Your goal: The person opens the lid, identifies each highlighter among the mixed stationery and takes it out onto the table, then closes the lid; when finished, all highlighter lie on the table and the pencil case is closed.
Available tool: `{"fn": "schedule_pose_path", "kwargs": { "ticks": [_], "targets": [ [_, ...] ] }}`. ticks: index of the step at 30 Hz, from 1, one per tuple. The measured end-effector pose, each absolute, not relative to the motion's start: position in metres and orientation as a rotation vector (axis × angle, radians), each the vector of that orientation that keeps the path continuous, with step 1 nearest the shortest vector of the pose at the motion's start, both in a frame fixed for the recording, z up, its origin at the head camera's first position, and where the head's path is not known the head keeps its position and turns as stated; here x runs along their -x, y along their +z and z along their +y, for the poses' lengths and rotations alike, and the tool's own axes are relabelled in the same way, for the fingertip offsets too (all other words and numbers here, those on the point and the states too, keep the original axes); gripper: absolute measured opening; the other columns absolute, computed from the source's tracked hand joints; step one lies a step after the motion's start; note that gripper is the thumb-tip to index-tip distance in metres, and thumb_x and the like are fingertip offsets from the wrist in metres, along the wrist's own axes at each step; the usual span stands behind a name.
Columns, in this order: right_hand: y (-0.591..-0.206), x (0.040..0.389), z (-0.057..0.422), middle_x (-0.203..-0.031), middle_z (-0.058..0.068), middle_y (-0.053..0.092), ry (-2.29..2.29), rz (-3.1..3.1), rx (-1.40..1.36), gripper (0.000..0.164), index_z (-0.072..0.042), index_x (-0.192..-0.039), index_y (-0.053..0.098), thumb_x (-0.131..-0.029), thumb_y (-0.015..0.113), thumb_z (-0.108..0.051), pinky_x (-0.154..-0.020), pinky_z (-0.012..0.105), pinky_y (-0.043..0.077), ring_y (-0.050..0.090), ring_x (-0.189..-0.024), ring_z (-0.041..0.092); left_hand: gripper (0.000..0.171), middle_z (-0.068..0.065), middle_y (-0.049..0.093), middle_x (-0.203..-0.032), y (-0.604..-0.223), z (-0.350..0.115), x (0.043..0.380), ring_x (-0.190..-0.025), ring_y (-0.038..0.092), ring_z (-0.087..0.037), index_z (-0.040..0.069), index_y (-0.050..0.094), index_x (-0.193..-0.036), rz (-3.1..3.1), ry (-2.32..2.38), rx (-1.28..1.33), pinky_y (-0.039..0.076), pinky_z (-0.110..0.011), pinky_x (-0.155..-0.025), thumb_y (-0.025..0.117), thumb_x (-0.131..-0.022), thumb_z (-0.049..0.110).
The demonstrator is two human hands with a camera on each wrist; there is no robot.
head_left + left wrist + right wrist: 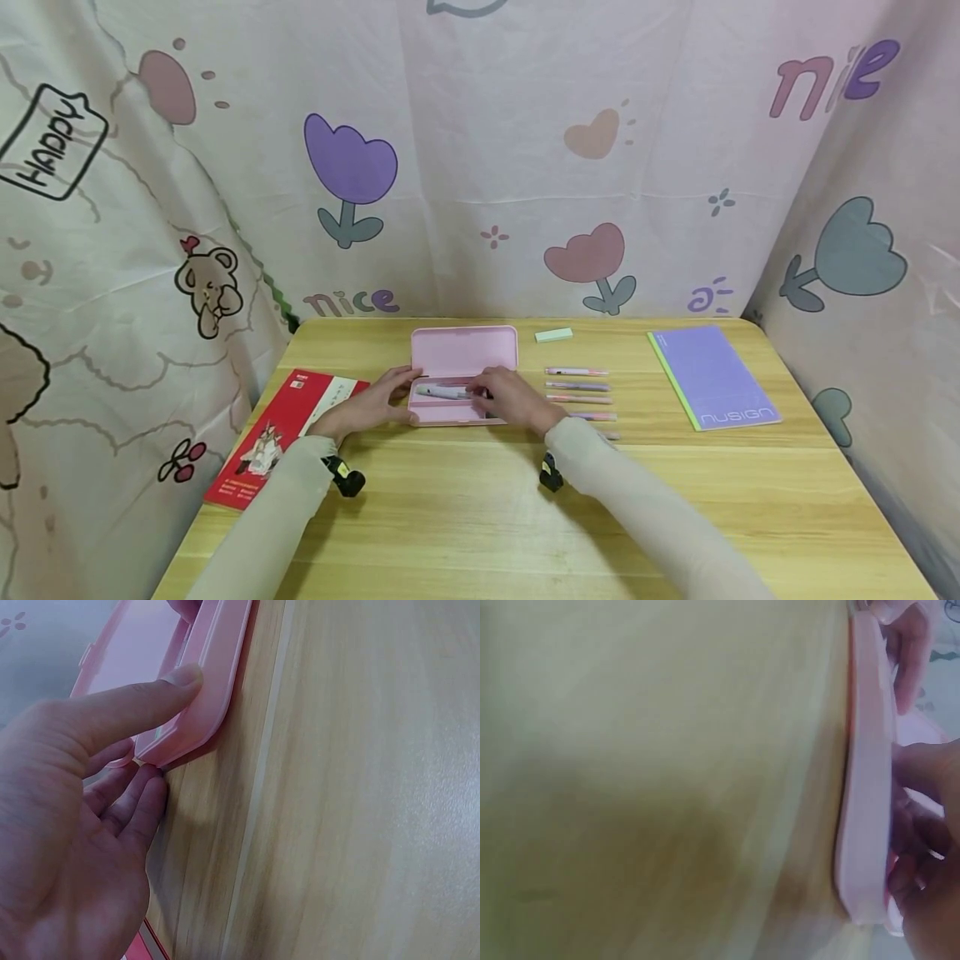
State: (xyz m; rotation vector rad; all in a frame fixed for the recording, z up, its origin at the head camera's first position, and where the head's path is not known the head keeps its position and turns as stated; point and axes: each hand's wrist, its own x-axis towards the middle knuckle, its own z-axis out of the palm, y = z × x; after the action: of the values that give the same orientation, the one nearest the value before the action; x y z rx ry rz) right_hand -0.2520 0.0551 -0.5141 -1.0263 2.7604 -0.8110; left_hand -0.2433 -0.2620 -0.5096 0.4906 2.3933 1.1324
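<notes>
A pink pencil case (465,350) lies with its lid raised toward the back of the table. My left hand (375,404) holds its left end; in the left wrist view the thumb (142,705) lies on the front rim and the other fingers bend at the corner. Inside the tray a white pen (442,392) lies lengthwise, with another partly behind it. My right hand (513,398) reaches into the right half, fingertips curled at the white pen's right end. In the right wrist view the case's front wall (866,787) hides part of those fingertips.
Several pens (577,386) lie in a column right of the case, the nearest partly behind my right wrist. A pale green block (553,335) is at the back. A purple notebook (712,375) lies at right, a red booklet (262,442) under my left forearm.
</notes>
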Motion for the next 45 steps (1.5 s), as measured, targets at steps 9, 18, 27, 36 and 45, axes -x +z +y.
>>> {"fn": "schedule_pose_path", "kwargs": {
  "ticks": [9,18,27,36,45],
  "targets": [
    [-0.509,0.251,0.047,-0.103,0.007,0.072,-0.873,2.737,0.945,0.016,-0.003,-0.117,0.081,-0.103,0.074,-0.007,-0.087,0.036,0.059,0.063,-0.093,0.017,0.096,-0.017,0.020,-0.179,-0.510,-0.263,0.244,-0.156,0.039,-0.044,0.017,0.027,-0.174,2.390,1.138,-0.486,0.035,-0.065,-0.129,0.084,-0.098,0.034],
    [-0.509,0.252,0.054,-0.100,0.003,0.069,-0.948,2.808,0.936,0.014,-0.007,-0.115,0.079,-0.104,0.075,-0.014,-0.087,0.034,0.057,0.060,-0.091,0.016,0.097,-0.017,0.019,-0.179,-0.510,-0.263,0.245,-0.157,0.039,-0.044,0.016,0.026,-0.174,2.377,1.149,-0.493,0.035,-0.063,-0.130,0.084,-0.098,0.031],
    [-0.490,0.239,0.089,-0.108,0.001,0.071,-1.136,2.771,0.836,0.016,-0.010,-0.117,0.078,-0.102,0.078,-0.016,-0.092,0.037,0.059,0.063,-0.100,0.016,0.096,-0.018,0.019,-0.178,-0.512,-0.265,0.246,-0.155,0.041,-0.045,0.015,0.028,-0.174,2.391,1.140,-0.523,0.037,-0.063,-0.128,0.084,-0.097,0.033],
    [-0.491,0.217,0.154,-0.108,-0.007,0.072,-1.225,2.805,0.802,0.014,-0.017,-0.115,0.080,-0.102,0.079,-0.020,-0.086,0.031,0.057,0.061,-0.097,0.011,0.097,-0.019,0.019,-0.178,-0.512,-0.263,0.249,-0.155,0.041,-0.045,0.014,0.027,-0.174,2.387,1.144,-0.522,0.038,-0.063,-0.128,0.084,-0.097,0.032],
    [-0.498,0.187,0.206,-0.110,-0.008,0.073,-1.147,2.896,0.736,0.013,-0.021,-0.111,0.080,-0.099,0.083,-0.022,-0.085,0.032,0.057,0.068,-0.101,0.018,0.098,-0.020,0.020,-0.178,-0.514,-0.263,0.248,-0.157,0.041,-0.045,0.011,0.028,-0.173,2.395,1.140,-0.524,0.035,-0.062,-0.129,0.085,-0.097,0.033]
  ]
}}
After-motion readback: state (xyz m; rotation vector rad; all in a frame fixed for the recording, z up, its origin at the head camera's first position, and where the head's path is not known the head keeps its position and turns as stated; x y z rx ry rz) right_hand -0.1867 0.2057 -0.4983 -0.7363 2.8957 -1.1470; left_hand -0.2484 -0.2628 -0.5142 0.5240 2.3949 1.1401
